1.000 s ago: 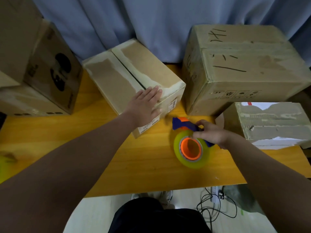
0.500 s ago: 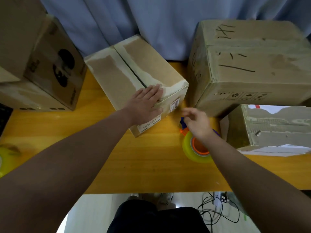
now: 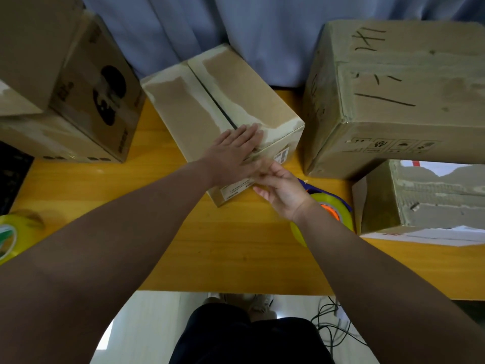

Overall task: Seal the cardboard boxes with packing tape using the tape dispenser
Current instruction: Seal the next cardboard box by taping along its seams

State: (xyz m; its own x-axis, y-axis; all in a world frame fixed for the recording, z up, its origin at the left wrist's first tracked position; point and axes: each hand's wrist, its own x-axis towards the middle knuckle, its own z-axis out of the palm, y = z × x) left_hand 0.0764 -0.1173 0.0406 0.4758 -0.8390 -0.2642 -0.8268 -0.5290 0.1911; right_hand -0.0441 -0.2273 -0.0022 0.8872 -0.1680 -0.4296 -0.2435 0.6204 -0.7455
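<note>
Box dead centre (image 3: 223,109) on the desk (image 3: 223,248), and it sits on a slant. Its long axis and open top seam run from the back edge toward the front, angling to the right. The labelled short end faces front-right. Left hand (image 3: 236,148) lies flat on the near end of the lid, fingers straight and together across the seam, pressing down.

Right hand (image 3: 280,191) is right up against that labelled end face, fingertips meeting the left thumb. Fingers are loosely bent and blurred, so I can't tell whether they pinch anything.

Tape dispenser (image 3: 332,203) lies on its side just right of the box's near corner, half hidden under the right wrist. Yellow-green roll, orange hub, and its blue nose points back-left at the box.

A second ago the right hand was wrapped on that dispenser. Half a second ago it was lifting clear, and now it has let go and crossed to the box end. The left hand has not budged from the lid.

Further out, the big box (image 3: 393,101) with marker strokes stands at the back right. A small box (image 3: 420,203) is by the right edge, and stacked boxes (image 3: 68,101) fill the back left corner. A spare roll (image 3: 8,237) sits at the left edge.
</note>
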